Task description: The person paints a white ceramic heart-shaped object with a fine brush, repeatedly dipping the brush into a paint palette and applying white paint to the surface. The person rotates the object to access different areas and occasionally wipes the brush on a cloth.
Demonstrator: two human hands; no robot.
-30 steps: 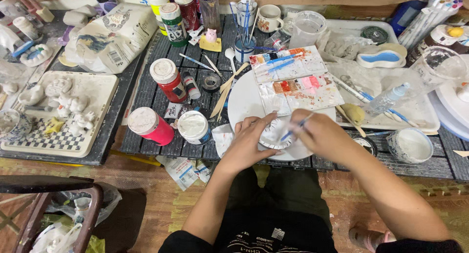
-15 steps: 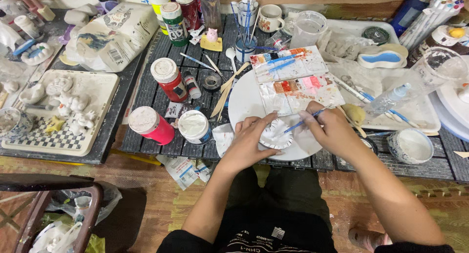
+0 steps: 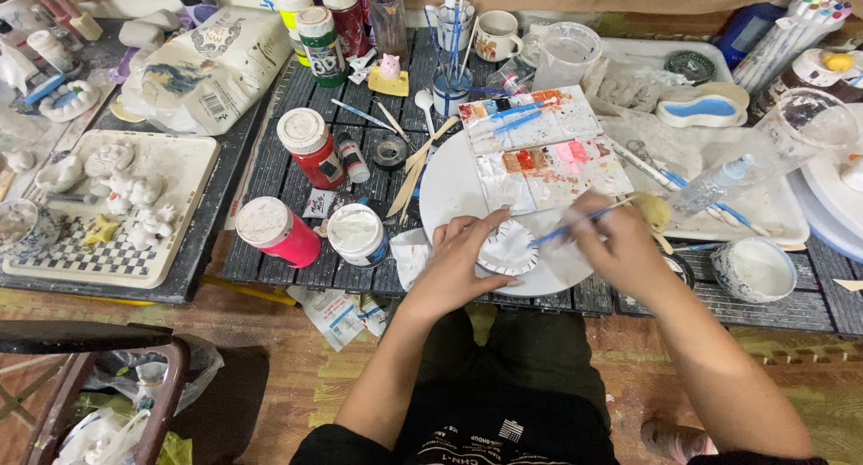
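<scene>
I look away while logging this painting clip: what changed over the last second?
The right hand drew back to the right with its blue-handled brush, whose tip now meets the white shell-shaped piece. The left hand kept hold of that piece on the white plate. The paint palette and jars stayed put.

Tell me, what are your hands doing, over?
Left hand steadies small white scalloped piece. Right hand holds blue brush, tip on it. Nothing in the way.

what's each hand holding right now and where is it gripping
The left hand holds a small white scalloped dish by its left rim. The right hand grips a blue paintbrush around mid-handle, tip at the dish.
</scene>
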